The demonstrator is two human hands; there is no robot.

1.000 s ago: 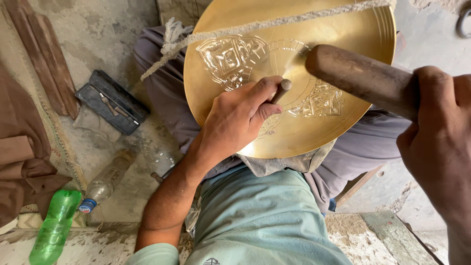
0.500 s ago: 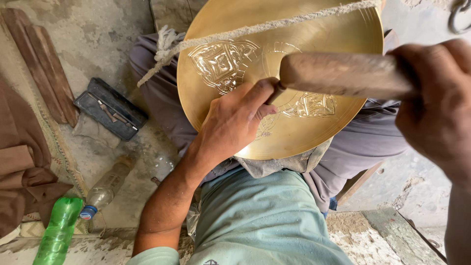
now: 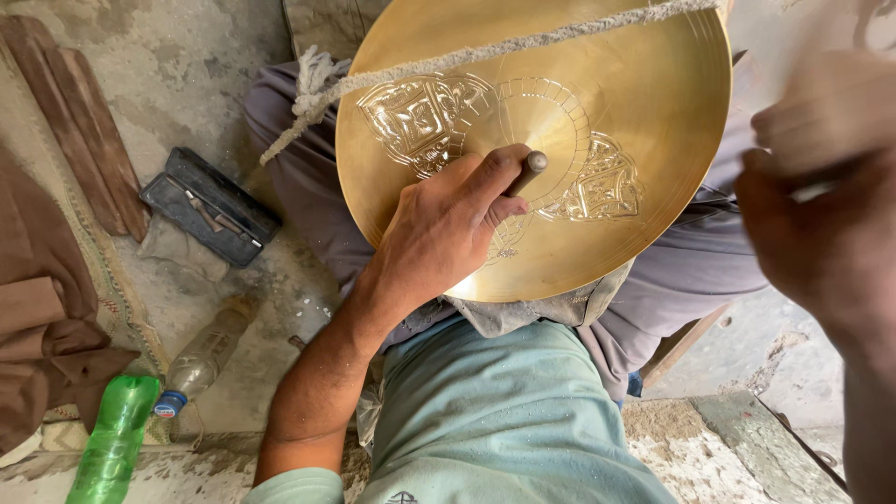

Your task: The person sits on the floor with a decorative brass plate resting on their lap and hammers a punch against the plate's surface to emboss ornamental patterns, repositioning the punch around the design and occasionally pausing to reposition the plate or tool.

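A round brass plate (image 3: 644,103) with engraved patterns rests tilted on my lap, tied across its top by a rope (image 3: 448,63). My left hand (image 3: 439,233) lies on the plate and grips a short metal punch (image 3: 527,170) whose tip is hidden under the fingers against the brass. My right hand (image 3: 826,196) is blurred at the right edge, raised above the plate's rim; the fingers are curled, and what they hold is not visible.
A dark metal tool case (image 3: 210,207) lies on the stained floor at left, with wooden slats (image 3: 79,131) and brown cloth (image 3: 42,345) beyond it. A clear bottle (image 3: 201,359) and a green bottle (image 3: 112,448) lie at lower left.
My right hand has swung up and to the right; the wooden mallet that crossed over the plate has left view. My left hand stays on the punch.
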